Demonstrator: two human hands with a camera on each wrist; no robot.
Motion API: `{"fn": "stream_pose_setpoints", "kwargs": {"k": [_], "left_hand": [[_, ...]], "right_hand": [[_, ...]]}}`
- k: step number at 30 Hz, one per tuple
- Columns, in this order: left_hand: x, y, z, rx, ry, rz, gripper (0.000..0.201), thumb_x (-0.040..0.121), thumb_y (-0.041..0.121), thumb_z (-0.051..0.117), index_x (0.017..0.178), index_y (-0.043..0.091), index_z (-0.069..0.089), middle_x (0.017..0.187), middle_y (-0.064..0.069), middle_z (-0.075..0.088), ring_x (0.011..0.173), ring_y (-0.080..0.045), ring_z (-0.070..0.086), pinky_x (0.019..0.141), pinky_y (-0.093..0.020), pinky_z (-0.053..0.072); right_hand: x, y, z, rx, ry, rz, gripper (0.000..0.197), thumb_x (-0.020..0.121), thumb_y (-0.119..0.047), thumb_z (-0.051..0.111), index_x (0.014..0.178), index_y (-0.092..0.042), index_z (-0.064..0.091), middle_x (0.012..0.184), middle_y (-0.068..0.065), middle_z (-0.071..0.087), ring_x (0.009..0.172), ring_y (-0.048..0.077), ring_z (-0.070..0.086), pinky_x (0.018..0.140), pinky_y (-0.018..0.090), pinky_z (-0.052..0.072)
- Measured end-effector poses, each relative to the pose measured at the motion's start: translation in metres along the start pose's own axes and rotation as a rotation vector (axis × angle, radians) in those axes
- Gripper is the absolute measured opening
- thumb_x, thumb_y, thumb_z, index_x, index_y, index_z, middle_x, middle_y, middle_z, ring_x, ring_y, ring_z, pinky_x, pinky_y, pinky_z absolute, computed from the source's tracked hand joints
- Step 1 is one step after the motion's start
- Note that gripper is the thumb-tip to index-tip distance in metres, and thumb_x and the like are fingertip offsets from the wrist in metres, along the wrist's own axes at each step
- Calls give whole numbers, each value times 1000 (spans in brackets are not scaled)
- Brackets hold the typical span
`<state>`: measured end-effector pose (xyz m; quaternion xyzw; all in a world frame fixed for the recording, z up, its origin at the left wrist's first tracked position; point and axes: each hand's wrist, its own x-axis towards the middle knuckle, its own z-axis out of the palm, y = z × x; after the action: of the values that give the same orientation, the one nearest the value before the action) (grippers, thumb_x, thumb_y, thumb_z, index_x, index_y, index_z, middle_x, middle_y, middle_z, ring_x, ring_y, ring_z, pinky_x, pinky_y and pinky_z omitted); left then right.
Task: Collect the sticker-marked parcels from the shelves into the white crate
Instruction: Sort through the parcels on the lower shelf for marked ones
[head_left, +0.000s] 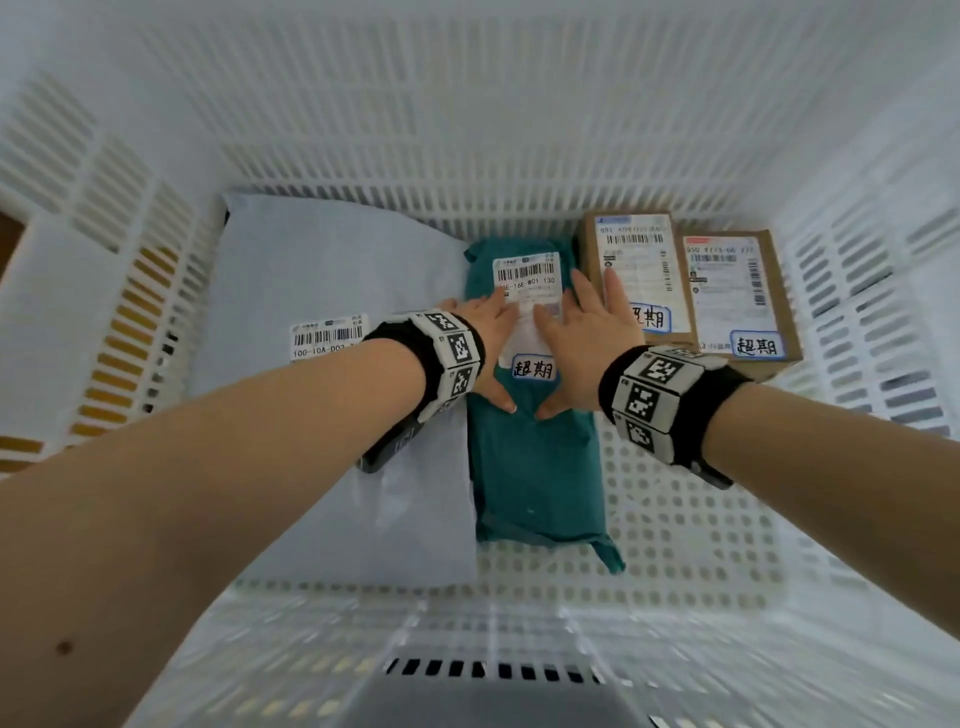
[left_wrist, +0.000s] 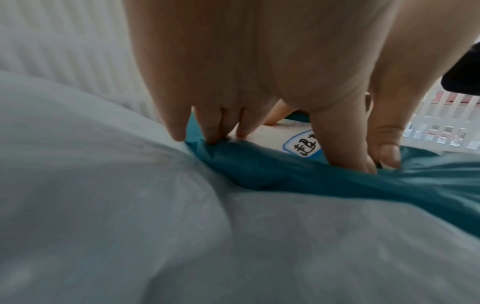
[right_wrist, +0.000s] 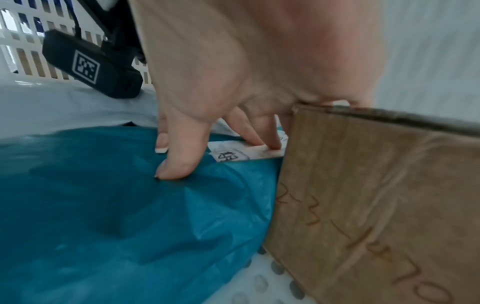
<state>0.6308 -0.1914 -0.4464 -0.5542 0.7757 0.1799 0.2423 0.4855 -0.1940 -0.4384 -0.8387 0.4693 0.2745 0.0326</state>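
Note:
I am looking down into the white crate (head_left: 467, 130). A teal plastic parcel (head_left: 535, 467) lies on its floor, with a barcode label and a blue-edged handwritten sticker (head_left: 534, 368). My left hand (head_left: 493, 348) and right hand (head_left: 576, 343) both lie flat on it, fingers straight, thumbs nearly meeting below the sticker. In the left wrist view the left hand's (left_wrist: 280, 115) fingertips press the teal parcel (left_wrist: 337, 185) beside the sticker (left_wrist: 303, 144). Seen from the right wrist, the right hand (right_wrist: 207, 115) presses the teal parcel (right_wrist: 103, 205), and its outer fingers lie on a cardboard box (right_wrist: 376, 205).
A large pale grey mailer (head_left: 322, 270) fills the crate's left side, touching the teal parcel. Two cardboard boxes (head_left: 636, 270) (head_left: 737, 296) with the same handwritten stickers stand at the back right. Bare perforated floor (head_left: 685, 519) shows at the front right.

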Motion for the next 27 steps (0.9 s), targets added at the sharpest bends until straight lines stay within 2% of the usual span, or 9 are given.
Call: {"fn": "stream_pose_setpoints", "kwargs": {"k": [2, 6, 8, 12, 18, 21, 23, 25, 27], "left_hand": [[2, -1, -1, 5, -13, 7, 119, 61, 66, 71, 147, 8, 12, 153, -14, 15, 137, -31, 28, 111, -49, 29], [-1, 3, 1, 34, 19, -17, 129, 56, 71, 70, 148, 6, 7, 154, -17, 7, 141, -32, 19, 115, -47, 22], [-3, 9, 5, 104, 28, -32, 136, 54, 78, 65, 148, 3, 2, 155, -19, 1, 144, -33, 10, 117, -45, 18], [0, 17, 11, 118, -12, -43, 142, 52, 82, 61, 147, 1, -7, 155, -21, -7, 145, -33, 3, 118, -45, 14], [3, 20, 8, 108, -46, -70, 146, 49, 81, 65, 148, 2, -7, 155, -21, -8, 145, -33, 1, 119, -45, 14], [-1, 20, 3, 90, -47, -82, 142, 52, 78, 67, 148, 2, -4, 156, -20, -5, 145, -32, 6, 118, -44, 16], [-8, 19, -4, 44, -46, -78, 133, 56, 71, 71, 148, 2, 3, 155, -19, 3, 142, -32, 18, 116, -41, 23], [-13, 17, -11, -30, -31, -75, 120, 61, 64, 73, 146, 1, 16, 152, -18, 18, 134, -31, 34, 110, -39, 34], [-19, 15, -18, -99, 0, -77, 108, 64, 61, 73, 142, 2, 27, 144, -16, 32, 126, -29, 43, 105, -39, 39]], "right_hand": [[0, 1, -2, 12, 6, -14, 123, 60, -78, 61, 151, -15, 10, 157, 15, 12, 145, 34, -5, 114, 54, -11], [-4, 10, -5, 79, 40, 28, 125, 60, -74, 66, 151, -22, -1, 155, 20, -19, 141, 40, -23, 111, 64, -7], [-6, 14, -4, 120, 21, 68, 128, 60, -72, 69, 151, -22, -6, 152, 20, -27, 139, 42, -24, 108, 68, -5], [-6, 10, 7, 150, 46, 93, 126, 60, -73, 68, 151, -20, 0, 151, 18, -30, 140, 43, -23, 107, 71, -2], [-2, 6, 13, 135, 92, 98, 126, 58, -78, 63, 151, -18, 2, 151, 20, -29, 139, 45, -22, 104, 73, -3], [-4, 8, 13, 144, 90, 90, 125, 59, -77, 64, 151, -18, 4, 151, 20, -28, 139, 45, -22, 103, 73, -4], [-5, 9, 8, 167, 56, 81, 123, 59, -75, 65, 151, -18, 6, 152, 19, -29, 139, 44, -24, 103, 73, -5], [-5, 11, 0, 202, 8, 69, 117, 60, -72, 68, 150, -19, 14, 153, 17, -27, 139, 43, -23, 103, 73, -4], [-8, 16, -13, 255, -37, 60, 102, 63, -66, 70, 144, -19, 30, 155, 16, -18, 142, 43, -16, 105, 72, 2]]}}
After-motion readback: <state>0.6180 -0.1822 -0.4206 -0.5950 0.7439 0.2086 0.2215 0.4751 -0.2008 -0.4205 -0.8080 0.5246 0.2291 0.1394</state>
